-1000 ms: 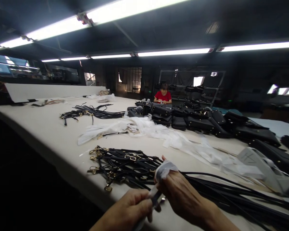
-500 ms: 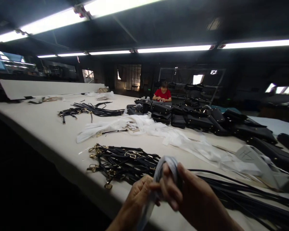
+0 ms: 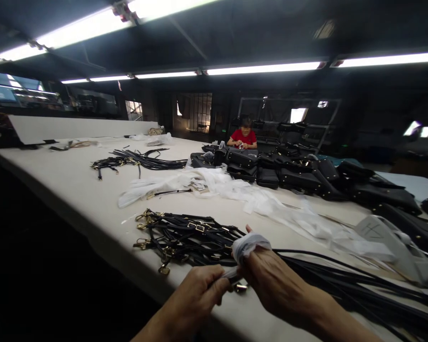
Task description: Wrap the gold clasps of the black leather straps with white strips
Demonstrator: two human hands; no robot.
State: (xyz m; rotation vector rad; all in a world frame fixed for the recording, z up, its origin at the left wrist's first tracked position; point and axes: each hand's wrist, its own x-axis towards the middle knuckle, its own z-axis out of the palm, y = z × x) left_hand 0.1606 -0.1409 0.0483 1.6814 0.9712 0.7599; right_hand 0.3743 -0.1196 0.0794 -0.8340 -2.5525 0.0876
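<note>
While the left hand (image 3: 205, 294) pinches a twisted tail of thin, crinkled white wrap (image 3: 251, 244) between thumb and curled fingers, the right hand (image 3: 262, 280) has a thick, soft loop of the same material wound about it. One fingertip of that hand pokes up past the loop; its other fingers are hidden, so whether they grip anything cannot be told. Both hands are close together, with the wrap stretched between them above the table's near side.

Just beyond them lies a tangled heap of narrow black straps (image 3: 185, 235), smooth and slightly glossy, with gold metal clasps (image 3: 164, 270) and square buckles at one end; long strands trail off under the right forearm. Across the matte, pale table (image 3: 71, 175) spread rumpled, see-through white sheets (image 3: 235, 190), and behind these sit boxy black bags (image 3: 299, 180) dotted with shiny studs. Another strap bundle (image 3: 146, 160) fans out farther back, near the bags. A person in a red shirt (image 3: 248, 137) is behind the bags.
</note>
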